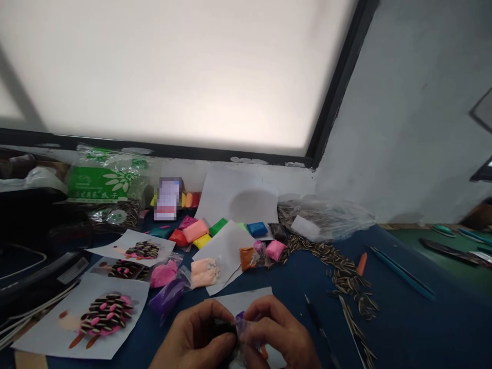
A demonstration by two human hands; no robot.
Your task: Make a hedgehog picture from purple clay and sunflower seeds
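At the bottom centre, my left hand (198, 335) and my right hand (282, 330) meet, fingers bent into a pinch. Between the fingertips is a small clear plastic bag (241, 328) with a bit of purple at its top; its lower part is hidden. A white paper sheet (257, 296) lies under my hands, with a small orange-brown piece partly showing beside my right fingers. Left of my hands lie a purple clay packet (169, 296), a pink clay packet (164, 274) and a pale peach clay packet (204, 272).
Picture sheets (126, 287) of seed-covered hedgehogs lie at left. Behind are several coloured clay packets (196, 230), a green seed bag (102, 182) and a blurred phone (168, 199). Sunflower seeds (338, 261), a pen (317, 318) and a teal pencil-like tool (403, 271) lie right.
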